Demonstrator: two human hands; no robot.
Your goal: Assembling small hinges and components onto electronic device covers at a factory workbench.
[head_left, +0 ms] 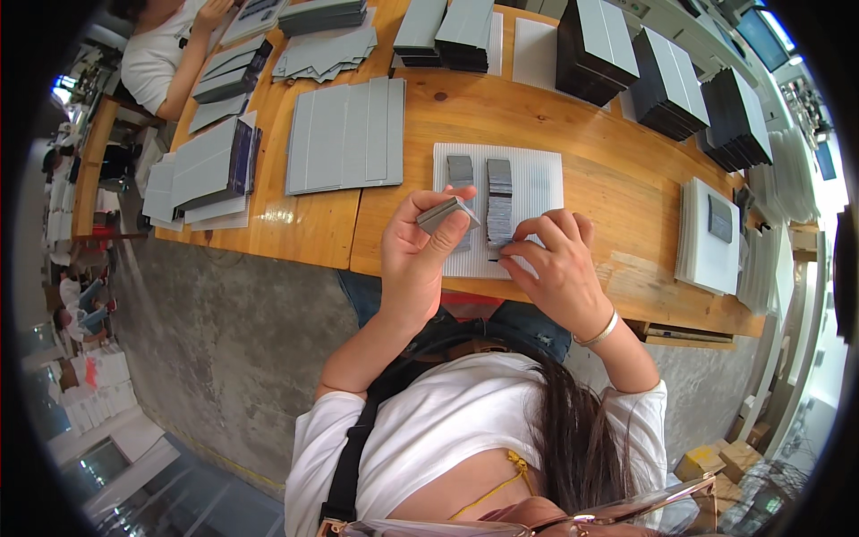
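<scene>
My left hand (419,255) is closed around a short stack of thin grey rectangular pieces (445,215), held tilted above the near edge of a white corrugated sheet (537,179). On that sheet stand two rows of small grey pieces. The right-hand row (499,210) is packed on edge; the left-hand row (459,170) is partly hidden behind my left hand. My right hand (559,264) has thumb and forefinger drawn together at the near end of the right-hand row, touching it. Whatever lies between those fingertips is too small to make out.
Large flat grey sheets (344,134) lie left of the corrugated sheet. Tall grey stacks (598,49) line the table's far side. At right, a pile of white sheets (707,237) bears a small dark stack (719,217). Another person (161,58) sits at the far left.
</scene>
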